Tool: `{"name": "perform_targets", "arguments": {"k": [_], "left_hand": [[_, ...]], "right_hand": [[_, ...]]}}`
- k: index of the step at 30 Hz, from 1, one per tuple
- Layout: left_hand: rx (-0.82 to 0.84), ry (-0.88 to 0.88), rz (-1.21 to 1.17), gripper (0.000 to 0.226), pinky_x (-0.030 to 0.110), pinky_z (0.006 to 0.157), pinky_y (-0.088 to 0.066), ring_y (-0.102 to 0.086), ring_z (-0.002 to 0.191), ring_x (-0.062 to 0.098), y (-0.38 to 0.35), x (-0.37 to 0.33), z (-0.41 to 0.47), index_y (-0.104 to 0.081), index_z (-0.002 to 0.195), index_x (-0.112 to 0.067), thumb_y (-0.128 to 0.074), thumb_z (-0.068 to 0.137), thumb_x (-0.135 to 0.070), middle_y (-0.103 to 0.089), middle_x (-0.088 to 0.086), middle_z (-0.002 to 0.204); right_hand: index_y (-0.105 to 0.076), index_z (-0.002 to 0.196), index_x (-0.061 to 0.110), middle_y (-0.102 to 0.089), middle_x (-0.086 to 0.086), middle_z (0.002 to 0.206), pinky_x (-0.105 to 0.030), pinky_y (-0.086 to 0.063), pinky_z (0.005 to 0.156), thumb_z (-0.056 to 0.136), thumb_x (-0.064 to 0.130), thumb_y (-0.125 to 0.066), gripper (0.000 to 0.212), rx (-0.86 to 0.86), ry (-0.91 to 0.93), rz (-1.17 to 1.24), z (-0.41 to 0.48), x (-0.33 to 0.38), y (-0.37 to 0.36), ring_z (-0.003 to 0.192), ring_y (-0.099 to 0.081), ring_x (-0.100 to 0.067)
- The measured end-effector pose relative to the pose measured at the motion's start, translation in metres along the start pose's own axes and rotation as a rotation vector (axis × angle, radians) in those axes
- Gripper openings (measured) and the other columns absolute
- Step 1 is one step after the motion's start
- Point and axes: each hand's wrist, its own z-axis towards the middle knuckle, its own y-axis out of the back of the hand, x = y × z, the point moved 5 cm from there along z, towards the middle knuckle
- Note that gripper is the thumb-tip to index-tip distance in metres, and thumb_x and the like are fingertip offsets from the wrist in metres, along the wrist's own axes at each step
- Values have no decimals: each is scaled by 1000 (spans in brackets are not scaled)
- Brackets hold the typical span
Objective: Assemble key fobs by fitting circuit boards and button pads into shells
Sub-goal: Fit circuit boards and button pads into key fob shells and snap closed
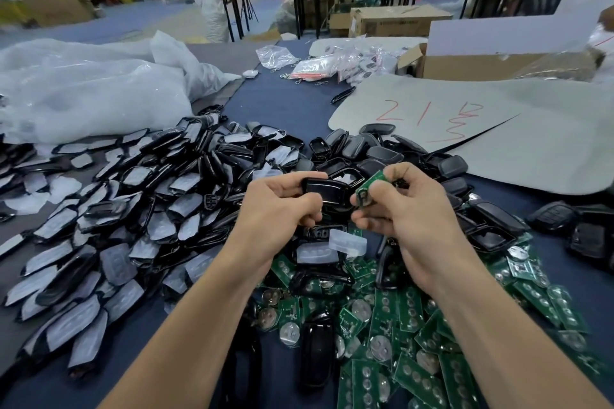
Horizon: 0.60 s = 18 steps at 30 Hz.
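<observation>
My left hand (282,206) grips a glossy black key fob shell (327,191), held above the table in the middle of the view. My right hand (403,206) pinches a green circuit board (369,188) between thumb and fingers, its lower end touching the shell's right end. Below my hands lie translucent white button pads (347,242) and a spread of green circuit boards (408,342). A heap of black shells with white pads fitted (139,206) covers the left of the table. Empty black shell halves (372,149) are piled behind my hands.
Large clear plastic bags (89,90) lie at the back left. A grey cardboard sheet with red writing (465,123) sits at the back right, with an open carton (498,60) behind it. Small bagged parts (335,65) lie farther back. Finished black fobs (564,219) rest at the right edge.
</observation>
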Motion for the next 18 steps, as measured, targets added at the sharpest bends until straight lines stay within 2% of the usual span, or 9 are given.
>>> {"name": "perform_targets", "arguments": {"k": [2,4,6,10,14,16,18], "left_hand": [[-14,-12,31,29,18,58,-51,-64,62,13,1,0,0,-85,97,-20,-72,86,4,-76,8,74],[-31,-23,49,26,18,55,-50,-62,58,12,2,-2,-1,-85,93,-20,-73,87,2,-74,5,69],[-47,-32,56,23,18,52,-48,-59,55,10,1,-3,-2,-85,89,-21,-75,87,-1,-72,2,65],[-50,-36,126,13,19,53,-44,-54,55,9,3,-4,-1,-82,74,-13,-76,82,-5,-67,0,60],[40,7,156,13,17,53,-41,-51,57,8,-4,-5,-3,-82,73,-13,-71,78,-9,-68,-1,62],[34,29,159,17,20,51,-40,-48,56,11,-6,-5,-4,-79,71,-6,-67,74,-18,-62,0,59],[20,26,162,38,22,48,-37,-44,54,17,-6,-3,-4,-69,76,10,-65,71,-27,-54,8,59]], "right_hand": [[-59,88,13,-73,-11,71,-29,-55,56,92,2,-67,14,28,90,-212,0,-1,0,57,-65,-21],[-65,79,17,-73,-6,66,-34,-52,57,78,12,-78,13,80,149,-422,-3,-3,-5,54,-62,-17],[-71,75,22,-73,-2,64,-36,-51,59,71,18,-82,12,102,178,-513,-6,-4,-10,54,-61,-14],[-73,73,25,-71,5,68,-36,-55,65,79,12,-80,16,51,247,-525,-5,0,-7,62,-61,-7],[-63,74,18,-57,8,70,-35,-63,62,96,2,-63,27,194,126,-325,-7,-8,-16,61,-57,-5],[-59,77,17,-59,5,73,-33,-60,56,99,3,-59,26,221,112,-351,-10,-11,-21,60,-63,-13],[-57,81,14,-64,1,72,-33,-56,52,99,3,-58,22,226,91,-329,-11,-13,-22,59,-70,-27]]}}
